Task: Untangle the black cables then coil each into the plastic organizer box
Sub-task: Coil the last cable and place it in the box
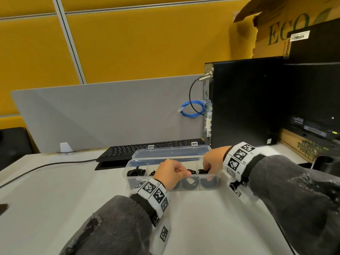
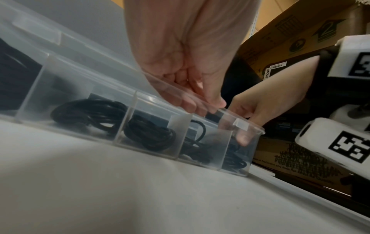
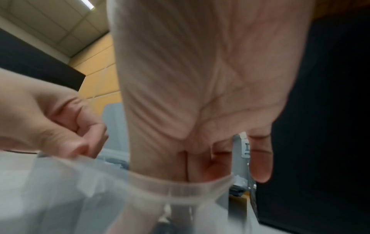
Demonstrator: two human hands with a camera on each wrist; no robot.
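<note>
A clear plastic organizer box (image 1: pixel 127 172) sits on the white table with its lid (image 1: pixel 171 152) folded back. Black cable coils lie in its compartments, one at the left (image 1: pixel 136 173) and others (image 2: pixel 90 112) (image 2: pixel 150 134) further right. My left hand (image 1: pixel 184 173) pinches the box's front rim (image 2: pixel 230 111), thumb outside and curled fingers inside. My right hand (image 1: pixel 207 172) reaches down into the rightmost compartment. Its straight fingers (image 3: pixel 200 174) press on the black cable (image 1: pixel 207 183) there, and one fingertip (image 2: pixel 242 139) shows through the wall.
A black keyboard (image 1: pixel 147 148) lies just behind the box, with its cord (image 1: pixel 46 165) running left across the table. A black computer tower (image 1: pixel 244 103) stands at the right, with a blue cable (image 1: pixel 191 109) at its rear. Cardboard boxes (image 1: pixel 303 144) fill the far right.
</note>
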